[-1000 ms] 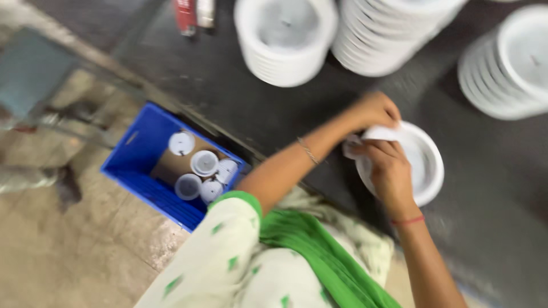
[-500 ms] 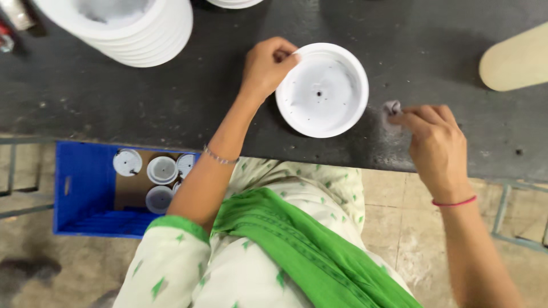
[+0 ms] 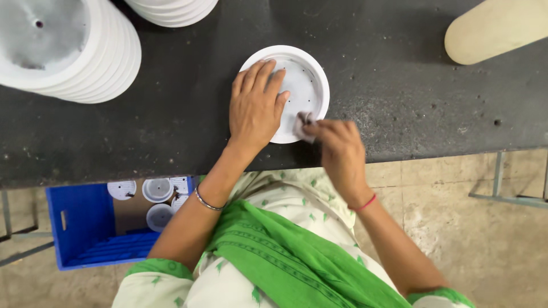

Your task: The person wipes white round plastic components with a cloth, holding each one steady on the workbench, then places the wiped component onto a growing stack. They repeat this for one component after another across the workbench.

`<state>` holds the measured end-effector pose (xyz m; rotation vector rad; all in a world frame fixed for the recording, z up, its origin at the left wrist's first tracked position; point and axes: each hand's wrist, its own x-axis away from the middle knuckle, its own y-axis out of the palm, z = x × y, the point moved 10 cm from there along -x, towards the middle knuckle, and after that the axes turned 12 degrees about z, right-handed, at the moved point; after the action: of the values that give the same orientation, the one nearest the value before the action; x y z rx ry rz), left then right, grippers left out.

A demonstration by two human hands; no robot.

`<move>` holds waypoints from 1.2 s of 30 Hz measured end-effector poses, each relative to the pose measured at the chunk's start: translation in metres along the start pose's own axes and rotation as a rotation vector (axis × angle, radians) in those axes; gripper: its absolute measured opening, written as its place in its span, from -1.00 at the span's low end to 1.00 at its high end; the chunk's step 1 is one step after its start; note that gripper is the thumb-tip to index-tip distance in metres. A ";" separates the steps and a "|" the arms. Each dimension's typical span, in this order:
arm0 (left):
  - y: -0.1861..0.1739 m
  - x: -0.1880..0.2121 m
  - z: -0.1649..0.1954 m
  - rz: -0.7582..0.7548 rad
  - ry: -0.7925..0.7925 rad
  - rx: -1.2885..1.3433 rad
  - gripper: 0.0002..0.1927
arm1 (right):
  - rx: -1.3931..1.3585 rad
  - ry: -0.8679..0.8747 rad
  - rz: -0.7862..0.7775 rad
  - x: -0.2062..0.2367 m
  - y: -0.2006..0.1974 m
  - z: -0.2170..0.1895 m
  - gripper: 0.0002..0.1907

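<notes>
A round white plastic dish with small holes lies on the dark worktop close to its front edge. My left hand rests flat on the dish's left half, fingers spread, pressing it down. My right hand pinches a small pale scrap of cloth against the dish's lower rim. A thin bangle circles my left wrist and a red thread my right wrist.
A tall stack of white dishes stands at the far left, another stack at the top edge. A beige rounded board lies at the top right. Under the worktop, a blue crate holds several small white round parts.
The view has shifted over the worktop. My left hand moved from the dish's rim to lie flat on it. My right hand came in from the right with the cloth to the rim.
</notes>
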<state>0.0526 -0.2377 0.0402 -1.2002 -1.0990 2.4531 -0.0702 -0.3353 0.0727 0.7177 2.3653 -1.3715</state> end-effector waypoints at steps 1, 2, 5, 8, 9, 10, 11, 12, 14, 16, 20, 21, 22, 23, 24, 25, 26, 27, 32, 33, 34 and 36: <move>0.003 0.001 0.000 -0.008 0.022 -0.016 -0.55 | 0.018 0.003 -0.006 -0.010 0.003 0.010 -0.62; 0.005 0.001 0.001 -0.010 0.034 -0.028 -0.55 | 0.035 0.005 -0.014 -0.020 0.006 0.021 -0.60; 0.011 0.001 0.002 -0.023 0.047 -0.049 -0.54 | 0.045 -0.107 0.017 -0.059 0.020 0.041 -0.67; 0.015 0.000 0.000 -0.040 0.015 -0.030 -0.56 | -0.067 -0.204 0.042 -0.097 0.039 0.052 -0.69; 0.015 -0.001 0.000 -0.043 0.009 -0.027 -0.56 | -0.128 -0.241 0.048 -0.102 0.041 0.051 -0.67; 0.015 -0.001 0.000 -0.045 0.003 -0.028 -0.56 | -0.140 -0.224 0.044 -0.106 0.044 0.055 -0.65; 0.015 -0.001 -0.001 -0.043 -0.007 -0.023 -0.56 | -0.153 -0.207 0.039 -0.108 0.044 0.058 -0.63; 0.014 -0.001 -0.001 -0.039 -0.016 -0.018 -0.57 | -0.167 -0.191 0.036 -0.106 0.043 0.059 -0.61; 0.014 -0.001 -0.003 -0.029 -0.028 -0.019 -0.57 | -0.094 -0.141 0.070 -0.092 0.029 0.059 -0.58; 0.015 -0.002 -0.004 -0.022 -0.036 -0.025 -0.59 | -0.049 -0.066 0.095 -0.068 0.016 0.055 -0.55; 0.017 -0.004 -0.005 -0.016 -0.027 -0.031 -0.59 | -0.091 0.072 0.111 -0.012 0.001 0.033 -0.49; 0.017 -0.004 -0.005 -0.025 -0.021 -0.034 -0.59 | -0.119 0.102 0.100 0.000 0.003 0.026 -0.48; 0.017 -0.005 -0.004 -0.033 -0.016 -0.038 -0.60 | -0.216 0.137 0.022 0.010 0.009 0.021 -0.49; 0.016 -0.006 -0.004 -0.035 -0.022 0.003 -0.61 | -0.314 0.168 -0.057 0.018 0.016 0.016 -0.50; 0.013 -0.007 -0.004 -0.039 -0.026 0.041 -0.63 | -0.415 0.198 -0.134 0.024 0.022 0.012 -0.50; 0.010 -0.008 -0.006 -0.044 -0.030 0.078 -0.65 | -0.506 0.227 -0.165 0.028 0.023 0.012 -0.53; 0.001 -0.010 -0.012 0.003 -0.101 0.223 -0.67 | -0.597 0.252 -0.201 0.030 0.023 0.015 -0.56; -0.010 -0.012 -0.020 0.052 -0.172 0.367 -0.68 | -0.689 0.273 -0.240 0.031 0.023 0.019 -0.58; -0.077 0.002 -0.058 0.312 -0.306 0.248 -0.71 | -0.655 0.519 0.091 0.016 -0.015 0.109 -0.59; -0.086 0.007 -0.061 0.319 -0.314 0.201 -0.71 | -0.615 0.494 0.217 0.008 -0.033 0.127 -0.60; -0.093 0.013 -0.061 0.306 -0.306 0.129 -0.68 | -0.599 0.533 0.294 0.004 -0.040 0.144 -0.60; -0.093 0.026 -0.058 0.289 -0.321 0.125 -0.68 | -0.484 0.559 0.412 0.004 -0.053 0.167 -0.58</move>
<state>0.0664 -0.1288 0.0660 -1.0125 -0.8748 2.9669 -0.0997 -0.5017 0.0263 1.4623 2.5781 -0.4313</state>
